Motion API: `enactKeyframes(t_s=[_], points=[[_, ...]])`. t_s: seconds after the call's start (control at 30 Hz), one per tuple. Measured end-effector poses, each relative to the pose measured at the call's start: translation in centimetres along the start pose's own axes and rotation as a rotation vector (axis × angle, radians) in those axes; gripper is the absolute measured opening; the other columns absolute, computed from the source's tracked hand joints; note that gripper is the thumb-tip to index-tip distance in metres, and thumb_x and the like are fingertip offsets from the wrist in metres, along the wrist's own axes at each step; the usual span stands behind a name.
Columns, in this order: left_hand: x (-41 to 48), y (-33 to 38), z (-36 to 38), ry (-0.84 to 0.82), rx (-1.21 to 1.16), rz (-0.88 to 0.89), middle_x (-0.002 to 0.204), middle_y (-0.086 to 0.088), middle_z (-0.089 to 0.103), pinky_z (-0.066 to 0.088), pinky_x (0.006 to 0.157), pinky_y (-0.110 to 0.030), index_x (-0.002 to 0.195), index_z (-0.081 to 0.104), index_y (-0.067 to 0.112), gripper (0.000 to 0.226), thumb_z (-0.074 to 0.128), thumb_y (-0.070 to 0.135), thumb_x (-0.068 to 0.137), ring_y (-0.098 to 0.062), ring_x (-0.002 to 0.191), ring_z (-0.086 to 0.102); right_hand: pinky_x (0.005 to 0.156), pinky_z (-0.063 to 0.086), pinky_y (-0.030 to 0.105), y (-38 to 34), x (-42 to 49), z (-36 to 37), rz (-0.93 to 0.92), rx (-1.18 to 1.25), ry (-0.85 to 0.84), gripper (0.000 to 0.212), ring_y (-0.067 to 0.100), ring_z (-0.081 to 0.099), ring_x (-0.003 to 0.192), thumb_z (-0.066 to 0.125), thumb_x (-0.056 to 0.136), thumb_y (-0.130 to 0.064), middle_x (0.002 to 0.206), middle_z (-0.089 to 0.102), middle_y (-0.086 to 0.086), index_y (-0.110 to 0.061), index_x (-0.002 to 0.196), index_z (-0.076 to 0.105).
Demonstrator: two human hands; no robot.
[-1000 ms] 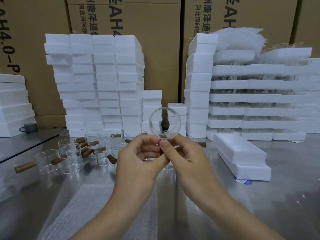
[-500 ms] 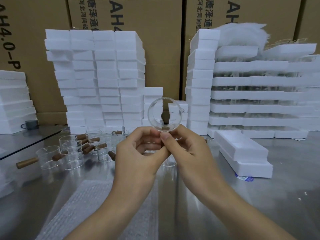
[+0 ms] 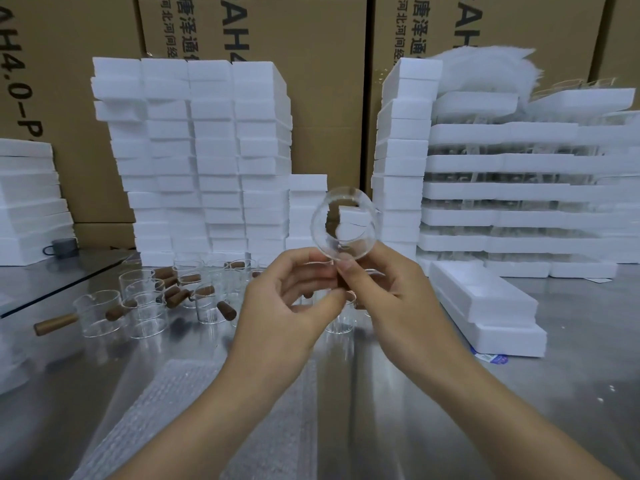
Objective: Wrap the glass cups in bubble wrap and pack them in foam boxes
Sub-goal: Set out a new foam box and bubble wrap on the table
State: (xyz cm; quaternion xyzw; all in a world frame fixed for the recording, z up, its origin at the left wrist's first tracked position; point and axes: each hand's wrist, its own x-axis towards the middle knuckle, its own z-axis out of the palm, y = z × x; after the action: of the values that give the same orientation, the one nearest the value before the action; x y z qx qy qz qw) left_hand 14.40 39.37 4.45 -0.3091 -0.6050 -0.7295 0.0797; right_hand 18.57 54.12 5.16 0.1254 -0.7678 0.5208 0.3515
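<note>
I hold one clear glass cup (image 3: 343, 224) up at chest height, tipped on its side so that I look through its round end. My left hand (image 3: 289, 306) and my right hand (image 3: 391, 299) meet just below it and both pinch it, the fingers closing over its brown wooden handle, which is mostly hidden. A sheet of bubble wrap (image 3: 194, 420) lies flat on the steel table under my forearms. Two stacked foam boxes (image 3: 485, 306) sit on the table to the right.
Several more glass cups with wooden handles (image 3: 145, 306) stand in a cluster at left centre. Tall stacks of white foam boxes (image 3: 194, 161) line the back, with cardboard cartons (image 3: 294, 64) behind. A glass pane edge (image 3: 52, 289) and a grey mug (image 3: 62, 245) are far left.
The cup and both hands have risen slightly and the cup has turned a little. The grip is unchanged.
</note>
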Motion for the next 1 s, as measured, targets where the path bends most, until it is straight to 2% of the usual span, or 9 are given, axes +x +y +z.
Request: enactKeyframes(t_s=[0.07,0.13,0.2,0.27,0.33,0.5,0.63,0.8,1.0], points=[[0.2,-0.5,-0.2,0.022,-0.114,-0.158,0.107,-0.001,0.082,0.055,0.065,-0.018,0.116,0.072,0.018,0.035,0.062,-0.008,0.095,-0.015,0.108,0.077,0.087,0.060,0.046,1.1,0.2,-1.0,0.032,-0.125,0.001,0.015,0.010,0.075,0.091,0.058,0.108,-0.035,0.099,0.077,-0.009,-0.030,0.101,0.069],[0.5,-0.8,-0.5,0.066,-0.289,-0.303,0.111,-0.006,0.082,0.058,0.081,-0.034,0.122,0.071,0.017,0.032,0.057,0.002,0.098,-0.022,0.110,0.078,0.085,0.058,0.043,2.3,0.3,-2.1,0.004,-0.360,0.008,0.013,0.007,0.072,0.093,0.055,0.108,-0.037,0.098,0.073,-0.011,-0.034,0.100,0.065],[0.7,-0.9,-0.8,0.081,-0.417,-0.407,0.116,-0.012,0.081,0.057,0.087,-0.042,0.126,0.071,0.016,0.029,0.062,0.021,0.098,-0.028,0.108,0.079,0.080,0.051,0.032,3.0,0.2,-2.8,-0.058,-0.586,0.031,0.013,0.000,0.062,0.093,0.050,0.107,-0.041,0.100,0.061,-0.018,-0.040,0.106,0.064],[0.7,-1.1,-0.8,0.053,-0.410,-0.458,0.118,-0.011,0.080,0.058,0.088,-0.041,0.126,0.072,0.015,0.041,0.073,0.038,0.091,-0.028,0.108,0.079,0.078,0.049,0.030,3.3,0.2,-3.1,-0.089,-0.671,0.053,0.018,0.001,0.058,0.092,0.048,0.106,-0.044,0.102,0.053,-0.019,-0.040,0.112,0.064],[0.5,-1.4,-0.5,0.029,-0.351,-0.454,0.120,-0.007,0.080,0.059,0.088,-0.039,0.125,0.075,0.016,0.045,0.079,0.041,0.087,-0.023,0.109,0.079,0.078,0.052,0.031,3.3,0.2,-3.1,-0.111,-0.684,0.067,0.020,0.001,0.058,0.092,0.046,0.105,-0.046,0.104,0.050,-0.021,-0.040,0.113,0.064],[0.3,-1.4,-0.6,0.061,-0.504,-0.451,0.119,-0.003,0.081,0.058,0.089,-0.037,0.109,0.085,0.016,0.037,0.086,0.032,0.075,-0.024,0.112,0.078,0.079,0.052,0.018,3.5,0.1,-2.4,-0.121,-0.515,0.143,0.016,-0.002,0.064,0.103,0.059,0.103,-0.032,0.111,0.057,-0.023,-0.038,0.118,0.061],[0.2,-0.9,-0.3,0.100,-0.613,-0.472,0.118,-0.009,0.081,0.065,0.077,-0.032,0.119,0.077,0.009,0.055,0.088,0.030,0.070,-0.028,0.110,0.078,0.082,0.058,0.022,3.4,-0.4,-1.3,0.025,-0.290,0.146,0.056,0.002,0.063,0.111,0.061,0.100,-0.006,0.123,0.063,-0.023,-0.044,0.138,0.047],[0.3,-0.5,-0.3,0.072,-0.751,-0.551,0.121,-0.020,0.078,0.065,0.083,-0.034,0.122,0.069,0.006,0.051,0.082,0.029,0.079,-0.028,0.106,0.079,0.079,0.057,0.018,2.2,-0.7,-0.7,0.130,0.017,0.041,0.055,-0.004,0.067,0.109,0.087,0.082,-0.035,0.123,0.061,-0.034,-0.059,0.122,0.057],[0.0,-1.3,0.1,0.016,-0.757,-0.631,0.120,-0.018,0.078,0.065,0.072,-0.033,0.125,0.069,0.003,0.047,0.074,0.033,0.089,-0.027,0.100,0.080,0.082,0.055,0.014,1.8,-0.8,-0.4,0.107,0.080,0.092,0.042,-0.005,0.066,0.113,0.085,0.086,-0.024,0.124,0.067,-0.026,-0.044,0.118,0.066]])
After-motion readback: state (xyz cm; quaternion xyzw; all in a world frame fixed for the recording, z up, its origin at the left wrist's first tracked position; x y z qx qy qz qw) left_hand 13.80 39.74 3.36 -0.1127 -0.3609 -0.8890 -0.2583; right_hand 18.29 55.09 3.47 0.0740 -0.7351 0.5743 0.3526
